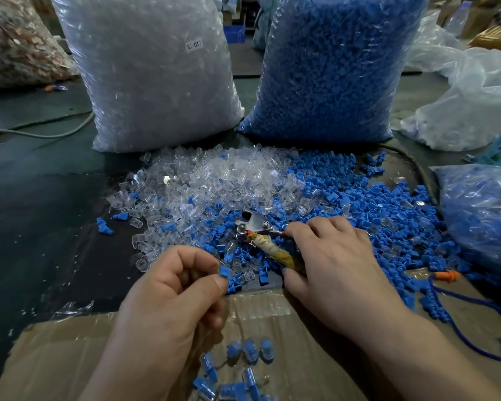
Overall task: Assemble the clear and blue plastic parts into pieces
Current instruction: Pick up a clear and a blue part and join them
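Observation:
My left hand [174, 287] pinches a small blue plastic part [224, 272] between thumb and forefinger, just above the near edge of the loose heap. My right hand [333, 261] grips the cloth-wrapped handle of a metal press tool [255, 224] that lies among the parts. A heap of clear parts [203, 180] spreads behind and to the left. Loose blue parts [368, 206] cover the right side. Several assembled clear-and-blue pieces [243, 360] lie on the cardboard [70, 351] below my hands.
Two tall plastic bags stand at the back, one of clear parts [156, 76] and one of blue parts [333, 68]. Another bag of blue parts [483, 215] sits at the right. A blue cord [475, 302] trails at the right. A cable [41, 134] crosses the dark table at the left.

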Motion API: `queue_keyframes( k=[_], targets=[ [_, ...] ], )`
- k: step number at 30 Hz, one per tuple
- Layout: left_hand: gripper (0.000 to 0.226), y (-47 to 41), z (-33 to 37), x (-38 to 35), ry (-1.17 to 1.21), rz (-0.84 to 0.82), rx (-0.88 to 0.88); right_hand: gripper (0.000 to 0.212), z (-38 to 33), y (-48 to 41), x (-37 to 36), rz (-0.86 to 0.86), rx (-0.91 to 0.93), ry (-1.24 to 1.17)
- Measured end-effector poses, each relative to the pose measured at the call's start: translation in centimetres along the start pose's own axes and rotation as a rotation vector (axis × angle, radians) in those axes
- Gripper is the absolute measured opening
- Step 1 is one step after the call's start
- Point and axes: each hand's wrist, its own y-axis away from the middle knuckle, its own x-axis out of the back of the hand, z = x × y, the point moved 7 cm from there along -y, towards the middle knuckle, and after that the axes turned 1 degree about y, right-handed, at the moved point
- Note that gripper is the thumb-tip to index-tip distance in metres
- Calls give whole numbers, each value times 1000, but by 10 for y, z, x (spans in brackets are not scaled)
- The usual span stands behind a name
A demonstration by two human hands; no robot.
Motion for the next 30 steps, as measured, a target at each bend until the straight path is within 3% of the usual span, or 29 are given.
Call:
queue_keyframes(
  k=[4,8,16,30],
  targets=[
    [28,-1,1,4,14,35,0,41,0,1,13,82,-2,-96],
    [12,-2,3,11,139,101,-21,56,-5,11,29,199,56,-316],
    [17,-4,11,18,77,112,-151,70,-20,22,25,32,222,-232],
    [16,2,22,13,53,71,-225,61,-30,25,25,37,341,-162]
  ],
)
